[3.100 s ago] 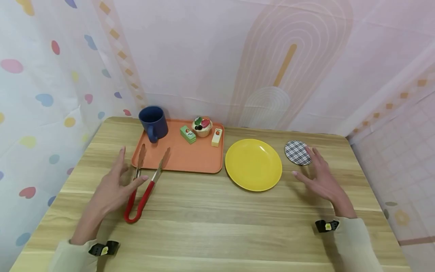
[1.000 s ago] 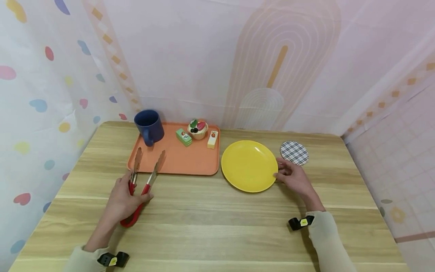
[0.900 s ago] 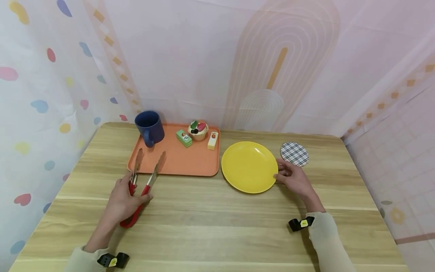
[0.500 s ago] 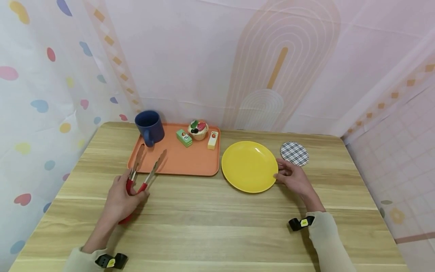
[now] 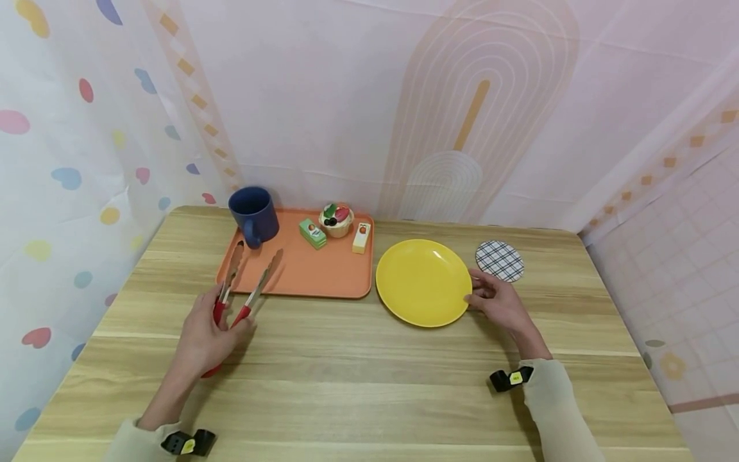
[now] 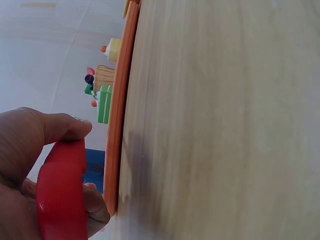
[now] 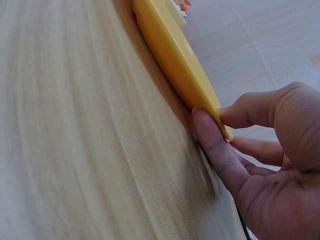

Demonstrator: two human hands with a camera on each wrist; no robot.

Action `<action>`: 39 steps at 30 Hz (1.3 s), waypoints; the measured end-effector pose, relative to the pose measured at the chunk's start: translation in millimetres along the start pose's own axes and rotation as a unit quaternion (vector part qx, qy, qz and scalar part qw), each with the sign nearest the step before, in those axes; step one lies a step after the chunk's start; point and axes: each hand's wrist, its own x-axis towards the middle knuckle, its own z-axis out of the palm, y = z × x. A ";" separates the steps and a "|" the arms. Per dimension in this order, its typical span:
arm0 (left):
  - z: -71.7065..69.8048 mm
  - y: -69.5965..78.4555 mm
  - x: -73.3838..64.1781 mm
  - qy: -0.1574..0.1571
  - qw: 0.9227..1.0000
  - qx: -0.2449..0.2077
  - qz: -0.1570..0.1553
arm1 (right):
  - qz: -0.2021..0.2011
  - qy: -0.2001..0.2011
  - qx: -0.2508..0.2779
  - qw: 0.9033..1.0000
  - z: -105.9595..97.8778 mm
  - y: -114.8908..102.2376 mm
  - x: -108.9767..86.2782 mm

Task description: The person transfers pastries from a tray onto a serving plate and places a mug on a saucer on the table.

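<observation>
My left hand (image 5: 204,340) grips a pair of red-handled metal tongs (image 5: 257,290), its thumb on one arm and fingers round the other. The tongs' arms are spread, and their tips reach over the orange tray (image 5: 312,276). In the left wrist view the red bend of the tongs (image 6: 61,200) lies in the palm, raised over the table. My right hand (image 5: 503,309) pinches the right rim of a round yellow plate (image 5: 424,282). The right wrist view has the thumb on top of the plate (image 7: 175,55) and fingers at its edge and underside.
On the tray stand a blue mug (image 5: 256,215) at the left, a green toy cake slice (image 5: 312,233), a fruit-topped cupcake (image 5: 336,221) and a pale yellow cake slice (image 5: 361,238). A round checked coaster (image 5: 499,260) lies behind the right hand. Curtains back the wooden table.
Both hands came down from hovering: the left took hold of the tongs, the right the plate's rim. Lately the tongs have risen slightly and moved forward; the plate has stayed in place.
</observation>
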 end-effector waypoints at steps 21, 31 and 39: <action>-15.3 14.4 0.3 0.061 0.996 0.028 0.054 | 0.008 0.003 -0.009 1.000 -1.3 1.3 -2.1; -11.5 22.1 12.8 0.068 0.993 0.028 0.092 | 0.004 0.005 -0.010 1.000 -0.8 0.5 -2.6; -9.6 29.4 22.6 0.049 0.995 0.024 0.080 | 0.001 0.004 -0.007 1.000 0.6 1.7 -1.8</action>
